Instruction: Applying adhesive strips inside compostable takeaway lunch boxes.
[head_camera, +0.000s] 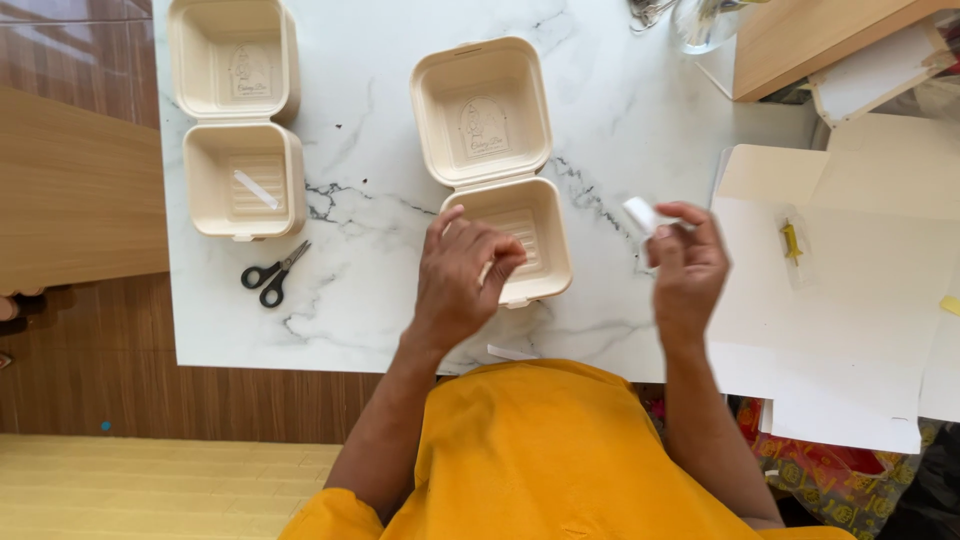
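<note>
White strip (640, 213) pinched in right hand (688, 270); left hand (462, 280) over open box (515, 240).

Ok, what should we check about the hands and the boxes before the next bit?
1. Nearer beige hinged clamshell box open, lid flat on the white marble table: ok.
2. Left hand over that box's bottom half, fingers curled: ok; whether it holds anything: cannot tell.
3. Right hand pinching a small white strip: ok.
4. Farther beige clamshell box open with a white strip lying in its bottom half: ok.
5. Black-handled scissors lying away from both hands: ok.
</note>
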